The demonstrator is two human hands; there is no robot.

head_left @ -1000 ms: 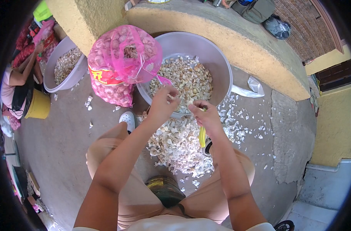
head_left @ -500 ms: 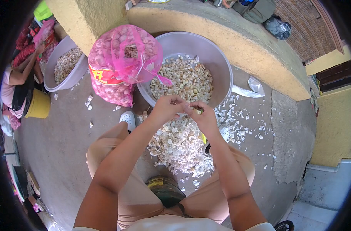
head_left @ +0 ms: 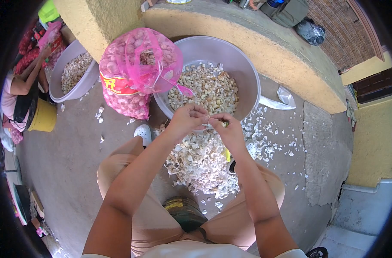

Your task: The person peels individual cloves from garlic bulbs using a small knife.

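Hands: left hand (head_left: 189, 119) and right hand (head_left: 228, 129) are together, fingertips meeting. Left thumb and fingers are pinched on a small pale piece (head_left: 208, 115), mostly covered; too small to identify. It lies directly between the two sets of fingertips. Right hand is curled around a yellow object (head_left: 227, 155), whose end shows beside the wrist; the rest is hidden by the hand.

Position: in this view both hands overlap the near rim of a large grey-lilac basin (head_left: 243, 60). Height above the rim cannot be told. Basin stands on the concrete floor (head_left: 82, 172) and holds many loose garlic cloves (head_left: 211, 88), beyond the fingertips, spread across its bottom.

Nearer the body: a heap of pale peelings (head_left: 200, 163) lies on the floor below the hands, between the person's legs, with loose scraps trailing to the right. White perforated shoes flank it, the left one (head_left: 142, 134) more fully visible.

Left of basin: pink net bag (head_left: 122, 96), filled with garlic bulbs, upright on the floor; its upper part overlaps the basin's left rim in view.

Right of basin: white plastic strip (head_left: 276, 102) on the floor, just beside the rim.

Far left: a co-worker (head_left: 18, 86) sits near a second basin (head_left: 85, 81), also containing cloves.
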